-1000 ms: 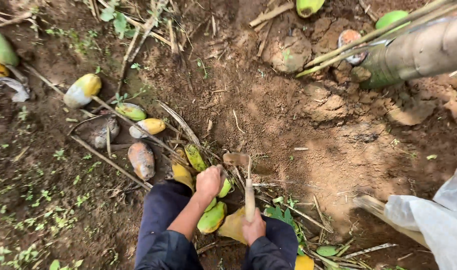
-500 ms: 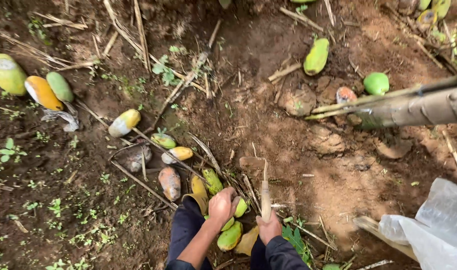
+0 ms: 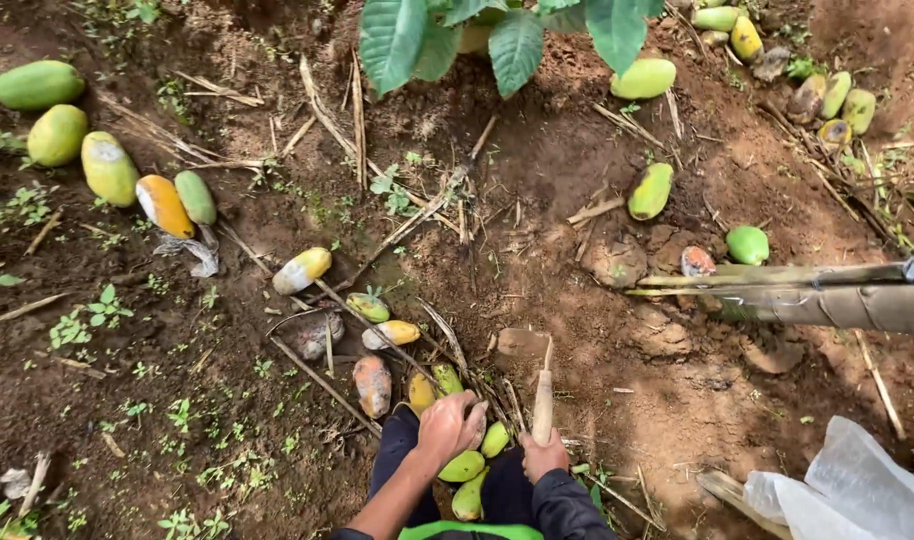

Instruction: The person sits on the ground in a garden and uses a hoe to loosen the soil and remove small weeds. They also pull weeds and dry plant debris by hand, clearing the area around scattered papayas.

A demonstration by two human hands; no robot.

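The right hand (image 3: 543, 457) is closed around the wooden handle of a small hand hoe (image 3: 541, 400). The handle's long axis runs away from the body to the blade in the soil. The left hand (image 3: 449, 425) is curled over the green fruit pods (image 3: 464, 466), just left of the handle.

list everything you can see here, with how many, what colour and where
oval fallen fruits: many, green, yellow and orange, scattered on the soil
short wooden-handled hoe: one, brown, blade on the soil at centre
broad green leaves: several, top centre
thick brown stalk: one, lying at right
clear plastic sheet: one, bottom right
dry sticks: many, tan, strewn about
left hand: on the fruits by the knees
right hand: gripping the hoe handle
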